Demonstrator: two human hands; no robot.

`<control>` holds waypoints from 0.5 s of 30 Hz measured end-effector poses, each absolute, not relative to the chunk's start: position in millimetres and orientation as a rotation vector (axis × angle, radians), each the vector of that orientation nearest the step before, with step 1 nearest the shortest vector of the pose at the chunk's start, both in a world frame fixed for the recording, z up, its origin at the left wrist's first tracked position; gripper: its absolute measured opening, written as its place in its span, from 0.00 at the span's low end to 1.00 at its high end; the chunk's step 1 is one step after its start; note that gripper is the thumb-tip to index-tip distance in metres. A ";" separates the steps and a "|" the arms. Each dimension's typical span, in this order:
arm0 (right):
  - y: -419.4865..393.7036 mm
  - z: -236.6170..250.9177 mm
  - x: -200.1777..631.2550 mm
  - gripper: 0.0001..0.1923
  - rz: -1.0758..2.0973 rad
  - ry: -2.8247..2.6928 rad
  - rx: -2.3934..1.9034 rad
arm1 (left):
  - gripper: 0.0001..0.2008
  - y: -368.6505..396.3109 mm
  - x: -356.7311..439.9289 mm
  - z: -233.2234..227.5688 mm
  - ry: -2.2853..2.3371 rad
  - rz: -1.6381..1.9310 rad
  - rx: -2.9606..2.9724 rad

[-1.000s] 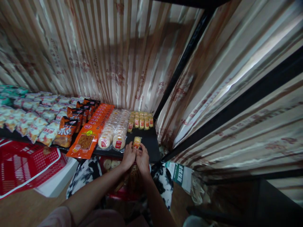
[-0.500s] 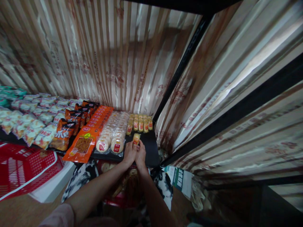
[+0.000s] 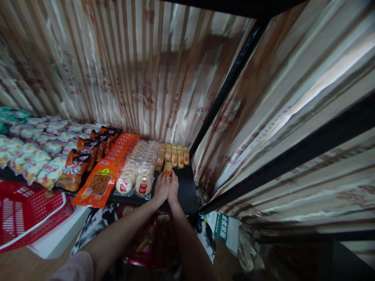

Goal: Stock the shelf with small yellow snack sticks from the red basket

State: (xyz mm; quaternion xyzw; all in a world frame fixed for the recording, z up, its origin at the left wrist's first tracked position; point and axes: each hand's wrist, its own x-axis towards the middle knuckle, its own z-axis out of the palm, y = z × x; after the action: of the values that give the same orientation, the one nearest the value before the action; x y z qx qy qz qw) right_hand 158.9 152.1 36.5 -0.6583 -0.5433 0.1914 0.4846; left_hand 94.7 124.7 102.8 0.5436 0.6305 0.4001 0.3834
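The small packet (image 3: 168,168) is mostly covered by the fingertips of the left hand (image 3: 161,188) and right hand (image 3: 173,187), so its label cannot be read, nor can the grip be made out. The shelf (image 3: 184,187) hides the lower tier beneath it, where only dim shapes show between the forearms. The red basket (image 3: 26,210) is cut off by the left edge, as are the green packets (image 3: 10,115). Print on the striped curtain (image 3: 140,78) is too blurred to read. The leaflet (image 3: 224,230) on the floor has text too small to read.
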 end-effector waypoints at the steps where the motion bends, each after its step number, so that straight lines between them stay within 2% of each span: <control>1: 154.8 35.8 159.4 0.26 0.461 -1.327 -1.606 | 0.19 125.2 94.8 105.9 1.593 1.016 1.396; 15: 175.5 41.7 155.5 0.27 0.494 -1.340 -1.596 | 0.23 140.6 95.7 130.1 1.591 0.974 1.404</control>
State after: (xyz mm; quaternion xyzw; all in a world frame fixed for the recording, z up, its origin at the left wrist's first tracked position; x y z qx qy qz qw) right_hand 155.5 175.5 41.7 -0.6541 -0.5492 0.2023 0.4792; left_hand 95.7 140.6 130.1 0.5531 0.6266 0.3839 0.3925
